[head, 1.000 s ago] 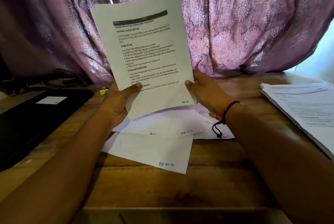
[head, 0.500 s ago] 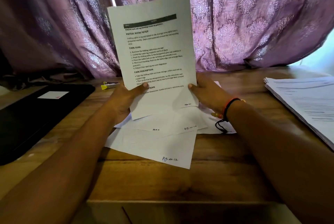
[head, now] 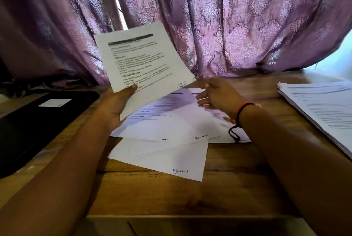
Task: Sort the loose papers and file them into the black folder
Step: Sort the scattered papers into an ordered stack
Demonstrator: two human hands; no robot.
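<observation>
— What's nearest?
— Loose white paper sheets (head: 171,161), fanned on the brown wooden tabletop (head: 228,188).
— The hands?
— Apart. The left hand (head: 116,106) grips a raised printed white sheet (head: 144,60). The right hand (head: 219,95) hovers beside it, fingers loose, holding nothing.
— The folder?
— The flat black folder (head: 38,121) lies at the left.

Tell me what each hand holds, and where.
The left hand grips the printed sheet by its lower left corner; the right hand is open and holds nothing.

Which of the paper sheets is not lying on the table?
The printed sheet with the dark header bar: the left hand holds it up, while the other loose sheets and the right-side stack lie flat on the table.
</observation>
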